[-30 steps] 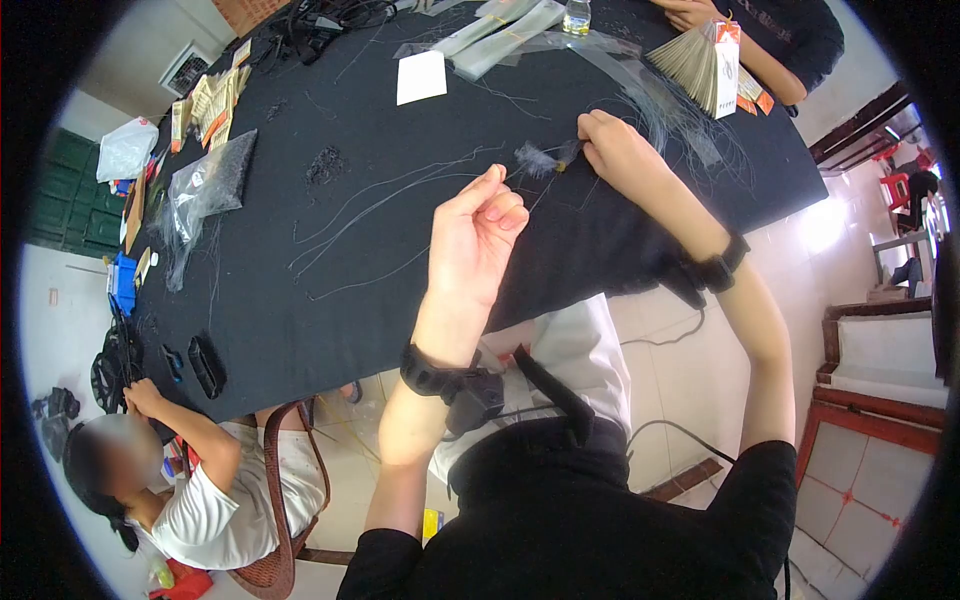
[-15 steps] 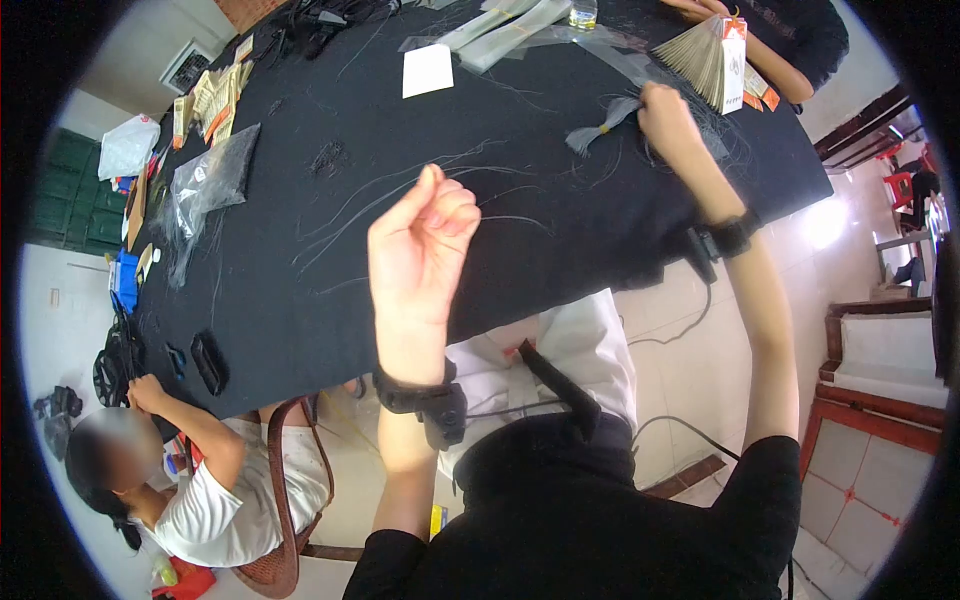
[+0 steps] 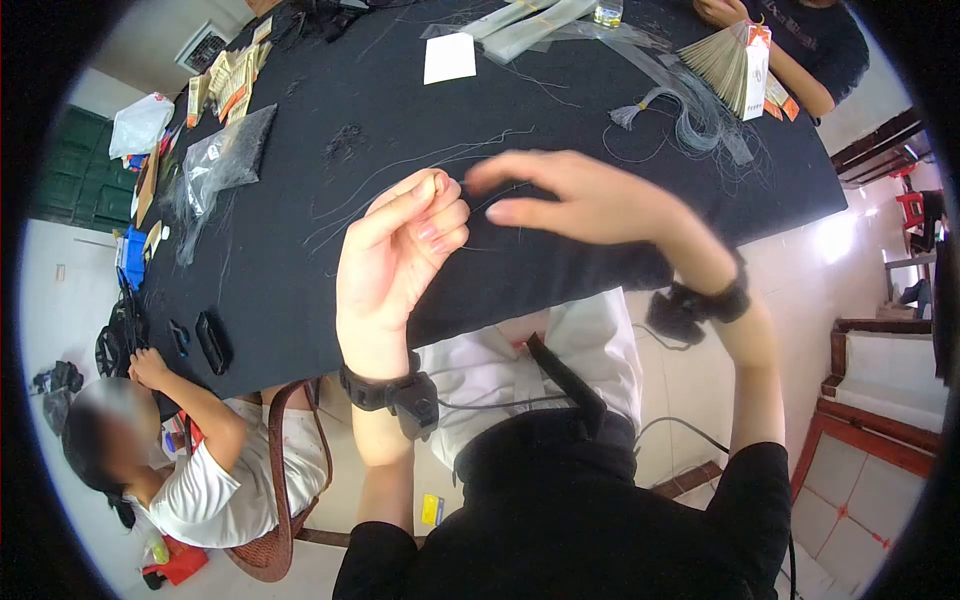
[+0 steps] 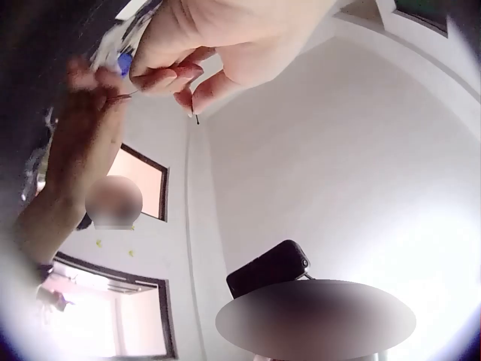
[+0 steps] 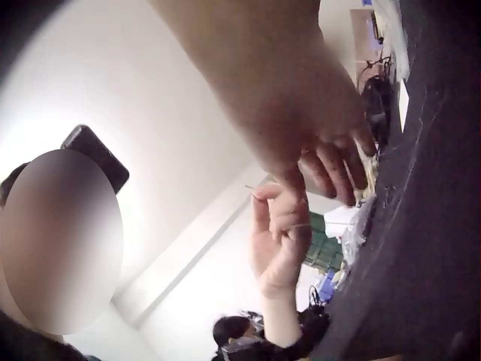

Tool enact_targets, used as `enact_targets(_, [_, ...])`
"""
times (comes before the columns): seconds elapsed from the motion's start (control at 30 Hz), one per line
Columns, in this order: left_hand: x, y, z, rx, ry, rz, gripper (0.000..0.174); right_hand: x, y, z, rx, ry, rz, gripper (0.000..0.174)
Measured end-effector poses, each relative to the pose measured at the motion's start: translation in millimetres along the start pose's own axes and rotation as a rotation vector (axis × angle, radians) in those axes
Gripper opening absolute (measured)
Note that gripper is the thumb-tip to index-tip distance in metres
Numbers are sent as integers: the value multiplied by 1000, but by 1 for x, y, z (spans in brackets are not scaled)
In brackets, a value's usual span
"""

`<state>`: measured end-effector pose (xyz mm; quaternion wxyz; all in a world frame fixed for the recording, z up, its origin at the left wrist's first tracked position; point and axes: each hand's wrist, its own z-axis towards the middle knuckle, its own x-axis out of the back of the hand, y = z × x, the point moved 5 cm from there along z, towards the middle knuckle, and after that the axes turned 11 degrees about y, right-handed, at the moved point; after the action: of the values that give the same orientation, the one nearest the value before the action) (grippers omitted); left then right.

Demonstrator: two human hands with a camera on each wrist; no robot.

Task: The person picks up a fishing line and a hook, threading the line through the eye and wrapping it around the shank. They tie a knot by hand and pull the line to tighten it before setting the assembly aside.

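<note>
My left hand is raised over the black table, thumb and curled fingers pinching a thin strand. In the left wrist view a short dark-tipped end of the strand sticks out below the fingertips. A fine stretch of it also shows beside the left hand in the right wrist view. My right hand, blurred, reaches toward the left fingertips with thumb and fingers spread and nothing visible between them. Beyond it lies a coiled bundle of clear line with a yellow tie near its frayed end.
Loose strands lie on the black tablecloth. Farther back are a white card, clear plastic sleeves, a small bottle and a fanned stack of cards. A plastic bag lies left. Other people sit at the table.
My right hand has put the tied bundle down at the table's right side and come back toward the left hand, its fingers spread. The left hand has shifted left, still pinching.
</note>
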<state>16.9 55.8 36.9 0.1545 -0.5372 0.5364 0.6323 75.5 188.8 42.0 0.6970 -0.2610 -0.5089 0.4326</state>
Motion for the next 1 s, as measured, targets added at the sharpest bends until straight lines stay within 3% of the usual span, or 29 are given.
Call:
enact_targets(0.03, [2,4,-2,-31,28,42,14,-13,0,3,-89,-131,167,31])
enact_targets(0.17, [28,31,-16,-176,147,182,14,-16,18,7,-301,-108,431,34])
enact_targets(0.27, [48,54,-33,-287,245,395,10,-12,23,3,-353,-77,328,33])
enact_targets(0.4, [70,78,-52,-292,426,922,9,-18,34,3,-406,-89,273,31])
enact_targets(0.53, [79,82,-57,-391,440,1462,5,-33,33,14,-331,-86,75,26])
enact_targets(0.63, [64,90,-59,-566,451,1462,5,-39,32,27,-227,-75,40,24])
enact_targets(0.77, [27,79,-31,-538,198,1421,3,-31,26,48,-271,-95,-11,24])
enact_targets(0.9, [23,59,24,-432,198,986,10,-16,37,57,-255,-38,52,20])
enact_targets(1.0, [33,46,53,-345,210,860,13,-9,48,53,-244,80,95,17])
